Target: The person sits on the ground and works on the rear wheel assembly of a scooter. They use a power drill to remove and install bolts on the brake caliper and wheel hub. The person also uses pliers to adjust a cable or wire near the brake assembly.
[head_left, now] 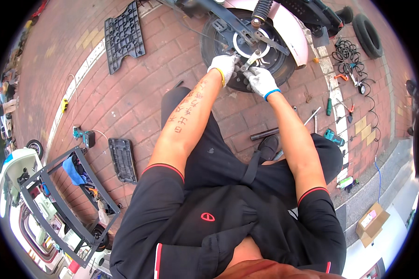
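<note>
My left hand (pixel 223 67), in a white glove with a yellow cuff, is closed at the hub of a scooter's wheel (pixel 284 60); what its fingers hold is hidden. My right hand (pixel 261 81), gloved with a blue cuff, grips a silver wrench (pixel 253 59) that angles up across the hub. Above them are a coiled shock absorber (pixel 262 11), a dark metal arm and a pink body panel (pixel 295 51).
Around me lie black panels (pixel 121 37) (pixel 122 159), a tape measure (pixel 64 105), drills (pixel 83 136) (pixel 333 136), hand tools (pixel 329 107), a metal bar (pixel 264 133), coiled hose (pixel 347 53), a tire (pixel 368 35) and a carton (pixel 371 223). A frame cart (pixel 51 195) stands left.
</note>
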### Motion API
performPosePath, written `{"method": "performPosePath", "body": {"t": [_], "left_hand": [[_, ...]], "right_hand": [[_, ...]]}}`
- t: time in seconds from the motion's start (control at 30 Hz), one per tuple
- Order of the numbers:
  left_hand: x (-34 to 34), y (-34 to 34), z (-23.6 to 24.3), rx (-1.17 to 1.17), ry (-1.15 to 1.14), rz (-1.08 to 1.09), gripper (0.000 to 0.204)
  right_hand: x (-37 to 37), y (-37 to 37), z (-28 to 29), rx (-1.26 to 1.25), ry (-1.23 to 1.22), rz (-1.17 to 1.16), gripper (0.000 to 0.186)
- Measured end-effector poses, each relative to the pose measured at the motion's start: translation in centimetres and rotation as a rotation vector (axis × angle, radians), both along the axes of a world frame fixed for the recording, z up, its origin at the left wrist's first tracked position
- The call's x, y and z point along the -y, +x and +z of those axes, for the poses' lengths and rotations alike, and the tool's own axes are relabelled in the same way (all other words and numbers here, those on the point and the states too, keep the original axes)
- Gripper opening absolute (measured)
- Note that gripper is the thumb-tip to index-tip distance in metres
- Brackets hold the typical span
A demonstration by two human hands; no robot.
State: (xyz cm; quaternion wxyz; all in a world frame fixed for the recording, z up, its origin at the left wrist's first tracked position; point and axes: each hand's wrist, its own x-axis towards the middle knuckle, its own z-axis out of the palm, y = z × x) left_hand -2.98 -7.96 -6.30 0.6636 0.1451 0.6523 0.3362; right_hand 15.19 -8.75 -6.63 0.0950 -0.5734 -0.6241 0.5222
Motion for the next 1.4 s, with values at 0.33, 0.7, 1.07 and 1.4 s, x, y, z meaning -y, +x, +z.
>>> {"method": "performPosePath", "body": {"t": [0.33, 0.7, 1.07, 1.4], "left_hand": [[-0.1, -0.4, 0.1, 0.042, -0.058, 0.108, 0.014], [0.1, 0.0, -0.3, 0.009, -0.005, 0.045, 0.016], [-1.1, 0.0, -1.1, -0.446, 0.220, -0.396, 0.045], [-0.5, 0.2, -3.7, -0.665, 0.096, -0.279, 0.052]], "right_hand": [[1.1, -1.1, 1.3, 0.119, 0.099, -0.048, 0.027], [0.6, -1.0, 1.4, 0.370, 0.384, 0.182, 0.033], [-1.6, 0.3, -0.3, -0.302, -0.340, -0.083, 0.028], [0.4, -1.0, -5.7, 0.266, 0.433, 0.150, 0.035]]}}
